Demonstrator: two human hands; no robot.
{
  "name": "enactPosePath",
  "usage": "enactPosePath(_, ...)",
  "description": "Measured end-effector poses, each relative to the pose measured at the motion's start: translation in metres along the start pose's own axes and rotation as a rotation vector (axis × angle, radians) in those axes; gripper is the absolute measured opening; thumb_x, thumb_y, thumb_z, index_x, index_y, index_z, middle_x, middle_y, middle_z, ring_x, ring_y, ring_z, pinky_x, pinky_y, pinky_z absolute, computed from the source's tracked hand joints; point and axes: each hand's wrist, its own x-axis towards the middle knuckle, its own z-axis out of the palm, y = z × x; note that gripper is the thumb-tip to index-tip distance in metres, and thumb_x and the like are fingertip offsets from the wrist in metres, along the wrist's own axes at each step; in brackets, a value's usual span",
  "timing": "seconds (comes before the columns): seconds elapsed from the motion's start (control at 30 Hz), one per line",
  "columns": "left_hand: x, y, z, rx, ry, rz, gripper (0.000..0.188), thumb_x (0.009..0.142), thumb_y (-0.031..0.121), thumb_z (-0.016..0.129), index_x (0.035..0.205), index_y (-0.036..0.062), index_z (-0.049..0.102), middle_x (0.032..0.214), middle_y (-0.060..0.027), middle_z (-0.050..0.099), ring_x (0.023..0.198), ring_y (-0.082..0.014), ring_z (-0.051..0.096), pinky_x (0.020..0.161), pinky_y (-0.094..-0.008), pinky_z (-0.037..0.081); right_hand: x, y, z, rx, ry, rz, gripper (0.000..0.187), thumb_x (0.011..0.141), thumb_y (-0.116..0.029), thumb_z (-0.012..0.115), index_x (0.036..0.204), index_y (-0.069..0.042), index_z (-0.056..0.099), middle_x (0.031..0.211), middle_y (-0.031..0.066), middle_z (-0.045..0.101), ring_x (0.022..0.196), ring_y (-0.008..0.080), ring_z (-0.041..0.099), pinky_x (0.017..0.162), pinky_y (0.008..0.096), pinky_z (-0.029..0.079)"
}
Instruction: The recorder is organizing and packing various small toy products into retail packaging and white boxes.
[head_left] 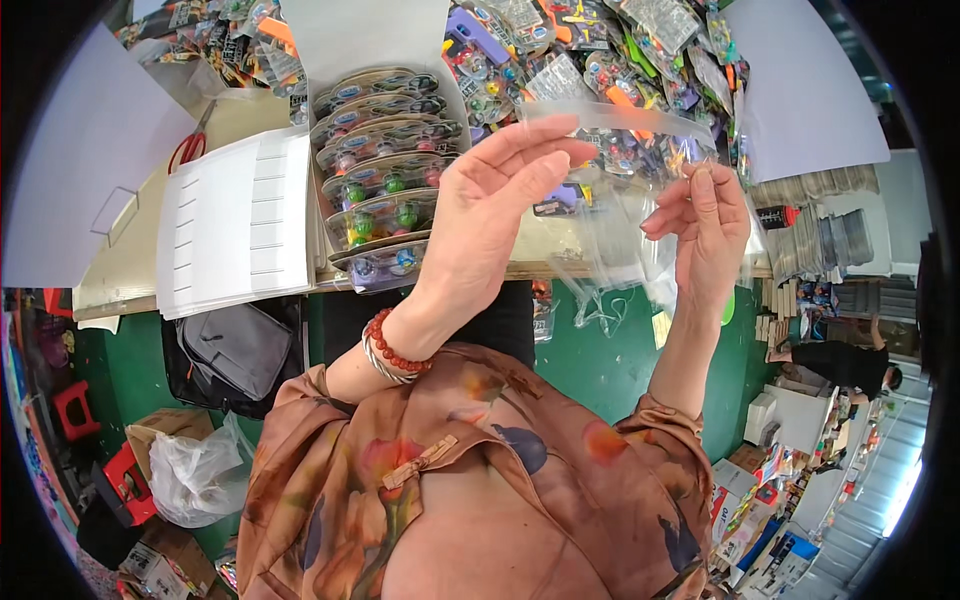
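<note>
My right hand (706, 222) pinches a clear plastic bag (620, 235) between thumb and fingers, on the right above the table's near edge. The thin bag hangs down in front of the table, and its top edge stretches left toward my other hand. My left hand (495, 205) is open, fingers stretched to the right beside the bag's upper left part; whether the fingertips touch the film I cannot tell. Left of that hand stands a white box (368, 35) packed with a row of clear blister packs (385, 185) holding small coloured balls.
White ruled cards (235, 225) lie stacked at the table's left, with red-handled scissors (190, 145) behind them. A heap of packaged toys (610, 60) fills the back. Below are a grey backpack (235, 350) and a carton with a white plastic bag (200, 475). Another person (845, 362) works far right.
</note>
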Motion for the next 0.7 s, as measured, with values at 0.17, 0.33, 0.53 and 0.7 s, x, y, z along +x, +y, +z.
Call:
enactPosePath(0.17, 0.003, -0.01, -0.005, 0.008, 0.054, 0.062, 0.025, 0.09, 0.014, 0.059, 0.11, -0.001, 0.061, 0.093, -0.0079, 0.067, 0.084, -0.0085, 0.059, 0.078, -0.0223, 0.045, -0.011, 0.003, 0.004, -0.028, 0.042, -0.037, 0.02, 0.095, -0.02, 0.049, 0.096, -0.001, 0.056, 0.072, 0.0099, 0.062, 0.05, 0.0179, 0.061, 0.045, 0.0263, 0.051)
enactPosePath(0.33, 0.003, -0.023, -0.008, 0.067, 0.094, 0.176, 0.021, 0.091, 0.013, 0.058, 0.104, -0.0029, 0.062, 0.086, -0.007, 0.066, 0.083, -0.0112, 0.06, 0.082, -0.025, 0.045, -0.016, 0.0, 0.013, -0.184, 0.143, -0.042, 0.021, 0.094, -0.017, 0.052, 0.106, -0.001, 0.051, 0.08, 0.0107, 0.063, 0.062, 0.0186, 0.063, 0.054, 0.0271, 0.052)
enactPosePath(0.53, 0.0, -0.034, -0.003, 0.244, 0.179, 0.224, 0.014, 0.091, 0.01, 0.058, 0.095, -0.0027, 0.062, 0.078, -0.005, 0.064, 0.069, -0.008, 0.058, 0.065, -0.0214, 0.046, -0.031, -0.039, 0.018, -1.216, 0.322, -0.949, 0.032, 0.079, -0.005, 0.067, 0.11, -0.004, 0.058, 0.11, 0.0096, 0.06, 0.096, 0.021, 0.056, 0.084, 0.0323, 0.042)
enactPosePath(0.7, -0.009, -0.049, 0.003, 0.195, 0.077, 0.319, 0.013, 0.089, 0.003, 0.058, 0.098, -0.005, 0.061, 0.08, -0.0022, 0.061, 0.071, -0.0058, 0.055, 0.064, -0.0204, 0.046, -0.027, -0.035, 0.061, -1.552, -0.131, -0.898, 0.038, 0.072, -0.013, 0.06, 0.11, -0.01, 0.062, 0.103, 0.0029, 0.059, 0.095, 0.019, 0.054, 0.089, 0.0373, 0.036)
